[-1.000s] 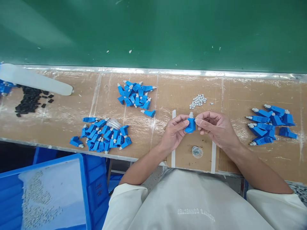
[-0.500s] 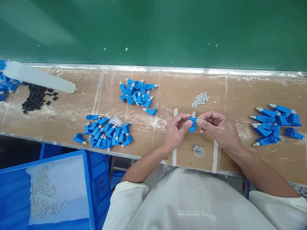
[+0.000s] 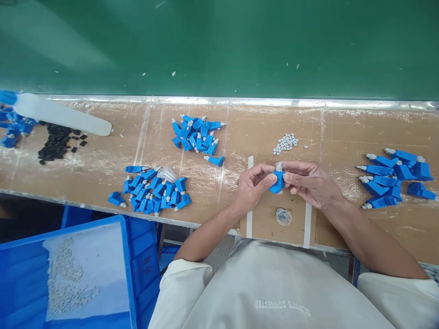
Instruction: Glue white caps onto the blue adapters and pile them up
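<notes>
Both of my hands meet over the brown cardboard bench top (image 3: 103, 160). My left hand (image 3: 252, 185) and my right hand (image 3: 310, 183) pinch one small blue plastic connector (image 3: 277, 182) between thumb and fingers; a grey-white tip sticks out of its top. Just beyond the hands lies a small heap of grey-white caps (image 3: 285, 143). Below the hands a small clear round dish (image 3: 283, 216) rests on the bench.
Piles of blue connectors lie at the back centre (image 3: 197, 135), front left (image 3: 152, 191) and right (image 3: 394, 178). Black small parts (image 3: 56, 142) and a white flat paddle (image 3: 58, 114) lie far left. A blue crate (image 3: 68, 274) holding grey caps stands below the bench edge. A green conveyor belt (image 3: 219, 45) runs behind.
The blue connector has tilted and sunk slightly between my fingers. My right fingers have closed in tighter on its top. The view has drifted a little.
</notes>
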Demonstrator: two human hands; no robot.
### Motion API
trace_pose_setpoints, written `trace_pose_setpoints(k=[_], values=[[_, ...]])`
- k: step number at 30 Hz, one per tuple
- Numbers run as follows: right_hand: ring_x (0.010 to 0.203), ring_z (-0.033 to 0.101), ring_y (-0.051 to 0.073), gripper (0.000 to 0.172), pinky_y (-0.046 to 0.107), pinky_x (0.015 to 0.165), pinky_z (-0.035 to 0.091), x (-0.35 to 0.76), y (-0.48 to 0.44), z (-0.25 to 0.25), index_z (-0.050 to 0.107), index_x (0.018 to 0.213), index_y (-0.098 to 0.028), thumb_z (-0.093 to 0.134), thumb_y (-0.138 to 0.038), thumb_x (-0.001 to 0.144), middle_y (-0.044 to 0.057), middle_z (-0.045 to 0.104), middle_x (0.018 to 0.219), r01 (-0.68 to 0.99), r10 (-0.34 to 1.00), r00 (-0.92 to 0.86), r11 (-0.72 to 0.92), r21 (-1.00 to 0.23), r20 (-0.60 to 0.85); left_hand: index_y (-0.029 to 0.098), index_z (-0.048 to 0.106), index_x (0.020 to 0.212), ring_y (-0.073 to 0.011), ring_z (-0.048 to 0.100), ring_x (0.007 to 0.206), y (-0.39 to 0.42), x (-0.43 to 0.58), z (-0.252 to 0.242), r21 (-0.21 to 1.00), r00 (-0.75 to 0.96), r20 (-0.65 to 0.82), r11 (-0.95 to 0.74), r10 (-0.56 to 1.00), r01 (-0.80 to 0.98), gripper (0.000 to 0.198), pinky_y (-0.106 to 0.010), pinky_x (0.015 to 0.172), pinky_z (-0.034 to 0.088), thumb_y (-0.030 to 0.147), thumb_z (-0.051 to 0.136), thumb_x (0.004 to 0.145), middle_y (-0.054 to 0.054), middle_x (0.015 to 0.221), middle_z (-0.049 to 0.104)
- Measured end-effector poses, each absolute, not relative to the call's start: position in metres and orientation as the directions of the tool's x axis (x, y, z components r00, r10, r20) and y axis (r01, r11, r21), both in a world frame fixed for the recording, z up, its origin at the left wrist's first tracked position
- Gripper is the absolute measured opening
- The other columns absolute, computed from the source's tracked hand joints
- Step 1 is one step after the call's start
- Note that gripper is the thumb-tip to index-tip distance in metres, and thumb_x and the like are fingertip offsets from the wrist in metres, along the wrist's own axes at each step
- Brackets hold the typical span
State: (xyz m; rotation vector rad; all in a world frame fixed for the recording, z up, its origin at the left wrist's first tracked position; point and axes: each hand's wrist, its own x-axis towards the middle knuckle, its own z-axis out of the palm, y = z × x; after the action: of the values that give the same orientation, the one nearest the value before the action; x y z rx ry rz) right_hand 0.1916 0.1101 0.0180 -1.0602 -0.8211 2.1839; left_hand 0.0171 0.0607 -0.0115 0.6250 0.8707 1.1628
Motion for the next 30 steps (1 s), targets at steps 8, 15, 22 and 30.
trace_pose_setpoints(k=[8,15,22,30], values=[[0.057,0.066,0.007,0.037,0.014,0.046,0.051,0.192,0.111,0.006,0.084,0.093,-0.025,0.099,-0.031,0.059,-0.003,0.074,0.072,-0.257,0.671,-0.534,-0.709,-0.657,-0.515,0.018,0.067,0.093,-0.0153,0.069,0.068,0.064,0.015,-0.017,0.883,0.147,-0.163,0.210,0.976,-0.419,0.040,-0.030,0.064,0.061,0.055,0.079,0.082,0.000,0.077,0.070],[0.059,0.064,0.006,0.042,0.016,0.053,0.054,0.196,0.111,0.020,0.083,0.102,-0.025,0.097,-0.035,0.063,-0.002,0.073,0.074,-0.259,0.679,-0.574,-0.681,-0.685,-0.458,0.018,0.067,0.089,-0.0123,0.066,0.064,0.067,0.023,-0.016,0.903,0.095,-0.109,0.138,0.989,-0.406,0.040,-0.027,0.064,0.058,0.056,0.078,0.082,0.000,0.076,0.070],[0.056,0.061,0.008,0.044,0.017,0.044,0.046,0.189,0.105,0.018,0.083,0.093,-0.024,0.100,-0.037,0.056,-0.001,0.071,0.073,-0.261,0.722,-0.512,-0.647,-0.717,-0.465,0.018,0.065,0.089,-0.0121,0.066,0.064,0.062,0.025,-0.008,0.910,0.086,-0.073,0.102,0.994,-0.401,0.042,-0.026,0.062,0.055,0.058,0.077,0.083,0.000,0.075,0.068],[0.062,0.053,0.010,0.056,0.022,0.048,0.044,0.194,0.100,0.040,0.079,0.111,-0.028,0.093,-0.050,0.062,0.000,0.064,0.083,-0.136,0.768,-0.492,-0.532,-0.836,-0.410,0.019,0.068,0.089,-0.0148,0.066,0.071,0.074,-0.018,0.013,0.998,-0.039,0.008,-0.011,0.999,-0.055,0.037,-0.029,0.067,0.052,0.054,0.076,0.082,-0.003,0.080,0.070]])
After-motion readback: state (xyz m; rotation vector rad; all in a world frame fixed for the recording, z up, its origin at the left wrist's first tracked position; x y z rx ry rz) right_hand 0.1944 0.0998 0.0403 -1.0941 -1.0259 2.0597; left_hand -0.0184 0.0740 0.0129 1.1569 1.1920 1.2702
